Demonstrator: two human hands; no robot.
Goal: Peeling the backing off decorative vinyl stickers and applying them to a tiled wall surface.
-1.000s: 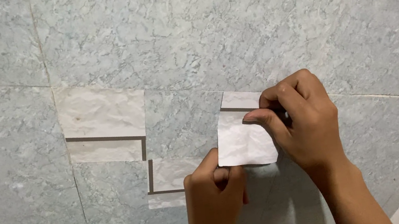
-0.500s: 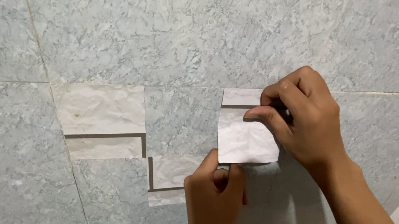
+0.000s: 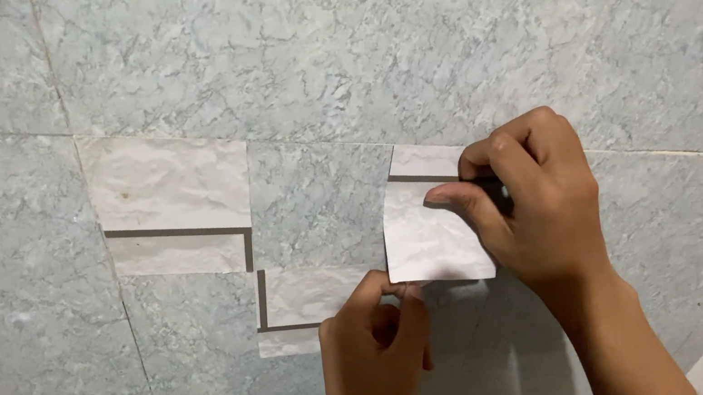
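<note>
Head view: a pale marbled sticker piece (image 3: pixel 430 237) lies flat on the grey-green tiled wall (image 3: pixel 439 38), just right of the large pale patch (image 3: pixel 172 195). The right hand (image 3: pixel 535 199), fingers curled, pins the piece's right edge, with something dark tucked inside the fist. The left hand (image 3: pixel 373 350), below the piece, pinches its lower left corner between thumb and bent fingers.

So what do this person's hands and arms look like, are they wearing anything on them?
Both are bare. The left hand and the right hand wear no gloves, and no rings or watch show. Both forearms come in from the bottom edge with no sleeves in view. The fingers have short, plain nails. No marks or bandages can be seen.
</note>
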